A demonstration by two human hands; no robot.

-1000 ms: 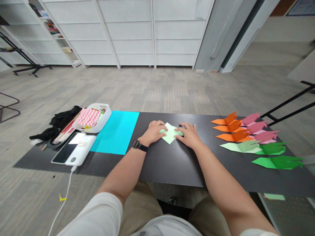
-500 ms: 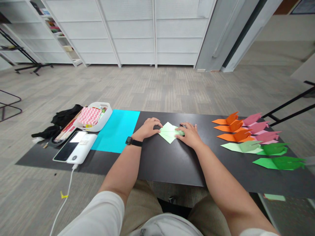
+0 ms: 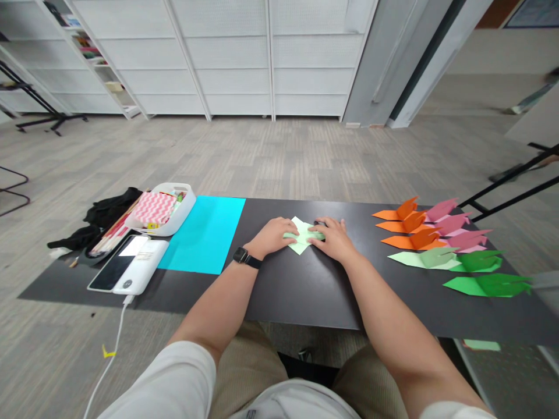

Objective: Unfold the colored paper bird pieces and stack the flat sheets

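A light green folded origami paper lies on the dark table in front of me, diamond-shaped with crease lines. At its left corner, my left hand has its thumb and fingers closed on the paper. My right hand holds the right side, thumb and index finger on the paper and the other fingers bent above it. Both hands cover the side corners. A black watch is on my left wrist. Off to the right stand finished paper cranes: orange, pink, light green and green.
Blue paper lies left of my hands on the dark table. Beyond it are a white basket, a phone and a white power bank with a cable. A person's leg shows at the far right.
My left hand has shifted right over the paper's left corner, covering more of it. My right hand stays on the right side. The whole view has shifted slightly, and a person's leg appears at the right.
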